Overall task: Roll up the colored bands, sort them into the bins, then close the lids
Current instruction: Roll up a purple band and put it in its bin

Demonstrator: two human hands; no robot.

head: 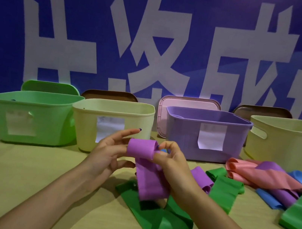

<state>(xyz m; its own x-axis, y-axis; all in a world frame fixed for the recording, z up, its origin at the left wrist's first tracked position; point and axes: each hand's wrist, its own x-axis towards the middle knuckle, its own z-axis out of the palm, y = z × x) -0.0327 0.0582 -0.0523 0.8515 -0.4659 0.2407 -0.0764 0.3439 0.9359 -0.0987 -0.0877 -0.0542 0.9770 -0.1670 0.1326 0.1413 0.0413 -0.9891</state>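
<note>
Hands: left hand point(108, 152) and right hand point(170, 161) pinch the purple band point(142, 149), half rolled.
Tail: hangs toward 6 o'clock over green band point(157, 223) on surface point(20, 173).

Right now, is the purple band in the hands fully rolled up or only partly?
Partly rolled. The purple band has a short coil at the top between the left hand and right hand; its tail hangs loose.
</note>
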